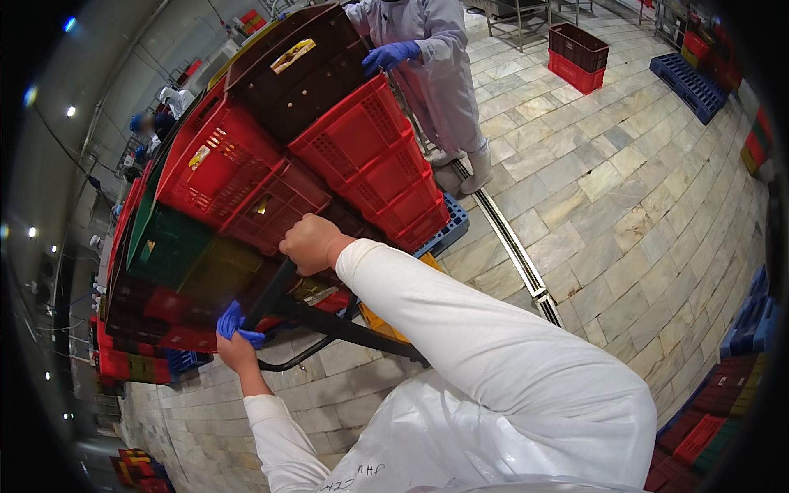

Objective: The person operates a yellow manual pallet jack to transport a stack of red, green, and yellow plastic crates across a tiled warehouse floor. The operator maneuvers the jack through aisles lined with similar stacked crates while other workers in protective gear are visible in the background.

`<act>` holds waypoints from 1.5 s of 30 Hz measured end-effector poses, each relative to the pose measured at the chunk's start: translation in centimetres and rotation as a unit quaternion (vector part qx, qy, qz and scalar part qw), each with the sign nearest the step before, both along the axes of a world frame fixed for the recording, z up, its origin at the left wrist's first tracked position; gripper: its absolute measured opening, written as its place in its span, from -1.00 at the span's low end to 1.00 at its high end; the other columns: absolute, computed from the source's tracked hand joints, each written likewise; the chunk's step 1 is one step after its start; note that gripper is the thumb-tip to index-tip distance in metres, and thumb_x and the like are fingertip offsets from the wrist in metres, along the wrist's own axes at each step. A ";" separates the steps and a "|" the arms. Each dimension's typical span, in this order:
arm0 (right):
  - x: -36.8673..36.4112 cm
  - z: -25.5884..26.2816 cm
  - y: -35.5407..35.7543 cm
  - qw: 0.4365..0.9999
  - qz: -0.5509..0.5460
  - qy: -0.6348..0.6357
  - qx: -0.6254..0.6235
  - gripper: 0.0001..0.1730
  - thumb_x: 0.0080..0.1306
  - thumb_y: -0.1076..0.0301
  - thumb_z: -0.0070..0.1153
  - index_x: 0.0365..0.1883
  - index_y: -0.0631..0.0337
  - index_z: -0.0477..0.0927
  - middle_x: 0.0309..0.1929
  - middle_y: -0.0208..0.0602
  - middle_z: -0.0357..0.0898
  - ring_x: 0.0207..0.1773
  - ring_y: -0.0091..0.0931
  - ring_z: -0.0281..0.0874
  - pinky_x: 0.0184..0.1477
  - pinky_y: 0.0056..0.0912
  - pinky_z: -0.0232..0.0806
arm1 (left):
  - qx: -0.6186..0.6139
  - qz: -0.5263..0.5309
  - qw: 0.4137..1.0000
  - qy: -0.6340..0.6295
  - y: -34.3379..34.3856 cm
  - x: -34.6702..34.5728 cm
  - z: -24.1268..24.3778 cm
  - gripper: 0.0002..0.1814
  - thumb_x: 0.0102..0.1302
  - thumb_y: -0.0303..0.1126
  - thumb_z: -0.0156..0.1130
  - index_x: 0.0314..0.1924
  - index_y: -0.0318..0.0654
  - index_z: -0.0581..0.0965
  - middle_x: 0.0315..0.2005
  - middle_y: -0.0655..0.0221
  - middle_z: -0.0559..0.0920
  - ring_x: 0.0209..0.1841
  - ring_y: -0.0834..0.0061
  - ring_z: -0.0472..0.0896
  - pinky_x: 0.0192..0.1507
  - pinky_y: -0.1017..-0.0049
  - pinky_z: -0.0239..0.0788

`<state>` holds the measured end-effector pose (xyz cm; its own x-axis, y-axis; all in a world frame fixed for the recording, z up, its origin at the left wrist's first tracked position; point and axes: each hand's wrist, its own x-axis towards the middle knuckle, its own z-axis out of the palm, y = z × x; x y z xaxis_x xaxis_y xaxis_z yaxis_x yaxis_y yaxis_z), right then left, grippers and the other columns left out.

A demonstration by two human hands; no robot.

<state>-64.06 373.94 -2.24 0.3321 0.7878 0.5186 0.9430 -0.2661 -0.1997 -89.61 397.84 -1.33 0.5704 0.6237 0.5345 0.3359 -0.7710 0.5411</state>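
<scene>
My right hand (314,243) is closed around the upper end of a black handle (274,293), apparently a pallet jack's. At the handle's lower end, my left hand (236,352) holds a crumpled blue disposable glove (232,320) against it; the glove partly hides the fingers. Just beyond the handle rise tall stacks of plastic crates, among them a red crate (216,163), a green crate (163,237) and a dark brown crate (296,68). Under the stacks a blue plastic pallet (455,223) shows at the right. Yellow metal (379,323) appears below the handle.
A co-worker (431,80) in pale coveralls stands beside the stacks, a blue-gloved hand (389,57) at the brown crate. A drain channel (508,237) crosses the tiled floor. Farther off are two stacked crates (576,58), a blue pallet (689,86) and more crates (703,431) at lower right.
</scene>
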 end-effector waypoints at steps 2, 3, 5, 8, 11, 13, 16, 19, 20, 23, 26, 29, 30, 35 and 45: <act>0.5 -0.4 1.0 1.000 0.025 -0.001 0.012 -0.62 0.07 -0.04 0.50 -0.24 -0.03 0.80 -0.28 -0.40 0.81 -0.13 -0.28 0.82 -0.01 -0.13 0.51 | 0.062 0.008 0.998 -0.028 -0.3 -0.4 -0.3 -0.62 0.54 -0.33 0.06 0.15 -0.21 0.75 -0.12 0.27 0.87 -0.23 0.30 0.85 -0.13 0.36 0.60; 0.8 -0.4 1.3 0.999 0.030 -0.005 0.013 -0.65 0.07 -0.01 0.48 -0.25 -0.04 0.81 -0.28 -0.40 0.82 -0.12 -0.29 0.82 -0.01 -0.13 0.52 | 0.035 0.026 0.999 -0.023 -0.9 -0.3 -0.1 -0.62 0.54 -0.33 0.05 0.15 -0.20 0.75 -0.12 0.27 0.87 -0.30 0.32 0.84 -0.20 0.37 0.59; 1.4 -0.4 2.0 0.999 0.047 -0.011 0.011 -0.71 0.08 0.04 0.44 -0.28 -0.06 0.83 -0.29 -0.40 0.83 -0.11 -0.30 0.83 -0.02 -0.12 0.52 | -0.022 0.068 0.997 -0.012 -1.7 -0.6 0.1 -0.62 0.55 -0.35 0.04 0.15 -0.19 0.75 -0.13 0.27 0.86 -0.45 0.36 0.81 -0.33 0.40 0.58; 2.3 -0.9 3.3 0.997 0.066 -0.021 0.018 -0.72 0.08 0.05 0.43 -0.29 -0.07 0.83 -0.32 -0.40 0.82 -0.13 -0.30 0.83 -0.02 -0.13 0.53 | -0.037 0.064 0.997 -0.025 -1.6 -0.8 -0.4 -0.60 0.55 -0.37 0.00 0.18 -0.16 0.74 -0.11 0.26 0.86 -0.54 0.37 0.77 -0.48 0.40 0.56; 3.1 -1.0 4.3 0.997 0.080 -0.019 -0.002 -0.60 0.07 -0.08 0.52 -0.23 -0.06 0.80 -0.28 -0.41 0.81 -0.12 -0.30 0.82 0.00 -0.13 0.49 | -0.059 0.060 0.996 -0.040 -0.9 -1.1 -1.1 -0.58 0.54 -0.42 -0.02 0.22 -0.22 0.71 -0.06 0.26 0.84 -0.56 0.38 0.76 -0.57 0.46 0.54; 3.2 -1.0 4.9 0.996 0.088 -0.011 -0.009 -0.61 0.08 -0.07 0.51 -0.23 -0.06 0.81 -0.27 -0.42 0.81 -0.12 -0.30 0.82 0.01 -0.13 0.48 | -0.091 0.061 0.993 -0.051 -1.5 -0.8 -0.9 -0.57 0.52 -0.46 -0.04 0.22 -0.26 0.70 -0.04 0.25 0.84 -0.54 0.38 0.77 -0.56 0.46 0.55; 3.3 -1.2 5.5 0.995 0.098 -0.006 -0.008 -0.61 0.07 -0.07 0.49 -0.22 -0.07 0.81 -0.27 -0.43 0.81 -0.12 -0.31 0.82 0.02 -0.13 0.48 | -0.050 0.073 0.995 -0.053 0.4 -1.2 -1.9 -0.58 0.54 -0.44 -0.02 0.21 -0.33 0.70 -0.05 0.22 0.83 -0.57 0.41 0.75 -0.53 0.46 0.53; 3.6 -1.5 5.7 0.995 0.098 -0.016 0.017 -0.69 0.08 0.01 0.44 -0.27 -0.07 0.82 -0.31 -0.43 0.82 -0.14 -0.31 0.83 -0.03 -0.14 0.53 | -0.084 0.059 0.992 -0.076 0.0 -0.7 -1.7 -0.59 0.55 -0.43 0.00 0.23 -0.31 0.70 -0.05 0.22 0.83 -0.58 0.42 0.73 -0.54 0.48 0.50; 3.7 -1.6 5.7 0.995 0.096 -0.021 0.028 -0.73 0.09 0.05 0.41 -0.29 -0.07 0.83 -0.33 -0.43 0.82 -0.15 -0.31 0.83 -0.05 -0.14 0.55 | -0.064 0.061 0.994 -0.063 0.3 -0.5 -1.8 -0.59 0.55 -0.43 0.01 0.23 -0.30 0.70 -0.04 0.21 0.83 -0.58 0.42 0.73 -0.54 0.48 0.50; 3.8 -1.7 6.3 0.995 0.095 -0.025 0.026 -0.71 0.09 0.04 0.42 -0.28 -0.06 0.83 -0.29 -0.42 0.83 -0.15 -0.30 0.83 -0.04 -0.14 0.55 | -0.043 0.067 0.995 -0.052 0.8 -0.6 -1.9 -0.58 0.54 -0.43 0.01 0.23 -0.28 0.71 -0.05 0.21 0.83 -0.59 0.43 0.72 -0.54 0.49 0.47; 4.2 -2.0 7.0 0.994 0.100 -0.026 0.036 -0.70 0.09 0.03 0.43 -0.27 -0.05 0.83 -0.29 -0.39 0.83 -0.14 -0.28 0.84 -0.04 -0.12 0.56 | -0.071 0.052 0.994 -0.069 -0.1 0.8 -1.5 -0.59 0.53 -0.41 0.03 0.22 -0.26 0.72 -0.08 0.21 0.84 -0.58 0.42 0.74 -0.50 0.46 0.48; 4.0 -2.2 7.8 0.994 0.093 -0.033 0.047 -0.69 0.06 0.02 0.46 -0.28 -0.05 0.83 -0.30 -0.37 0.83 -0.15 -0.27 0.84 -0.05 -0.08 0.58 | -0.009 0.113 0.993 -0.021 4.2 -1.0 -3.6 -0.58 0.47 -0.41 0.09 0.23 -0.26 0.70 -0.10 0.17 0.86 -0.34 0.23 0.83 -0.20 0.25 0.59; 3.7 -2.4 8.2 0.994 0.094 -0.038 0.042 -0.69 0.04 0.02 0.47 -0.30 -0.04 0.83 -0.30 -0.35 0.83 -0.16 -0.26 0.84 -0.07 -0.06 0.59 | 0.006 0.146 0.989 -0.009 5.4 -2.4 -4.4 -0.58 0.45 -0.44 0.09 0.23 -0.27 0.70 -0.07 0.19 0.86 -0.26 0.26 0.84 -0.14 0.27 0.60; 2.7 -3.2 10.6 0.990 0.121 -0.037 0.067 -0.69 0.01 0.02 0.50 -0.41 -0.01 0.75 -0.33 -0.25 0.79 -0.20 -0.18 0.81 -0.11 0.02 0.61 | 0.027 0.150 0.987 -0.053 3.7 -2.5 -4.6 -0.61 0.46 -0.50 0.11 0.21 -0.26 0.70 -0.05 0.28 0.89 0.01 0.37 0.87 0.09 0.37 0.62; 2.2 -3.3 10.1 0.992 0.041 -0.094 0.079 -0.68 0.06 0.06 0.51 -0.41 0.03 0.67 -0.33 -0.23 0.74 -0.20 -0.13 0.76 -0.13 0.06 0.57 | 0.087 0.215 0.972 0.029 3.9 -0.7 -3.8 -0.68 0.25 -0.15 0.37 -0.06 -0.12 0.65 -0.29 0.05 0.79 -0.16 -0.14 0.77 -0.07 -0.09 0.59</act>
